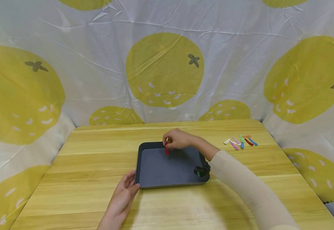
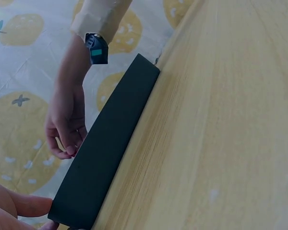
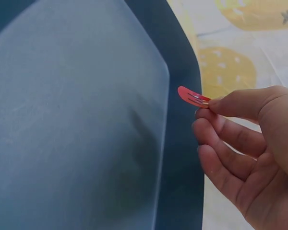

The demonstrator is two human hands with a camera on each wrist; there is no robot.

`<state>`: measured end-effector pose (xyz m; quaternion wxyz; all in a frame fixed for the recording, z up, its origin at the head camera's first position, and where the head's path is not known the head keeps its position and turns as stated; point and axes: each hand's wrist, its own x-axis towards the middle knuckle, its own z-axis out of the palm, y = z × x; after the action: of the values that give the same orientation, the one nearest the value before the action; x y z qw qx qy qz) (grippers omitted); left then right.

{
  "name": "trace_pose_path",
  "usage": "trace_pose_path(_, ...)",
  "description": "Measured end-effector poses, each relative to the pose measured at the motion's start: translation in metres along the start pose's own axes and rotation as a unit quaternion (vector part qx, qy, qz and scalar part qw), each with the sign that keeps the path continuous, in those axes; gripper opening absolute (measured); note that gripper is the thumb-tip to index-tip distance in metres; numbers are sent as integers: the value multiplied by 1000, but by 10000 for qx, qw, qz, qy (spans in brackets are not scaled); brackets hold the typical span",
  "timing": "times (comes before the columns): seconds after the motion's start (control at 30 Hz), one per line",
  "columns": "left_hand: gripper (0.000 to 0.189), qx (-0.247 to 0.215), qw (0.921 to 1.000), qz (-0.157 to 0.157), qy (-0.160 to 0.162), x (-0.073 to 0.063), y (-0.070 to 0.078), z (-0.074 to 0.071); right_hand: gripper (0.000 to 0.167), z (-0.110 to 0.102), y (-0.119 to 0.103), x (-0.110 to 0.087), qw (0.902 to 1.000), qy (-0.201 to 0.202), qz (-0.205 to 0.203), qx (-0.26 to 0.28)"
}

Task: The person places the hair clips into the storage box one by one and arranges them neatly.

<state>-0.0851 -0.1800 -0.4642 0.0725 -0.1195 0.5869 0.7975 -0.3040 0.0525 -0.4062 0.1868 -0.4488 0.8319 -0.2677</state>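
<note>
A red snap hair clip is pinched between thumb and forefinger of my right hand, over the far side of a dark grey tray. The clip's rounded end points out from the fingertips in the right wrist view, and the other fingers curl loosely. My left hand holds the tray's near left corner, thumb at the rim and fingers along the outer left side. In the left wrist view, its fingers grip the end of the tray's outer wall.
Several coloured hair clips lie in a loose group on the wooden table, right of the tray. A fabric with yellow fruit prints hangs behind the table and at both sides. A dark wrist camera sits on the right forearm.
</note>
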Motion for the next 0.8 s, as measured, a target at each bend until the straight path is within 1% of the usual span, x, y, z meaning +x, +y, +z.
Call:
trace_pose_path(0.17,63,21,10000,36,-29,-1,1,-1,5,5,-3,6,9999,-34,-99,-112)
trace_pose_path(0.4,63,30,10000,24,-45,-1,0,-2,5,13,-6,13,9995,40,-200,-246)
trace_pose_path(0.7,64,-3,10000,-21,30,1,0,0,6,27,-12,25,9993,-101,-261,-259)
trace_pose_path(0.8,65,-26,10000,26,12,0,1,-2,5,34,-15,32,9991,-156,-285,-262)
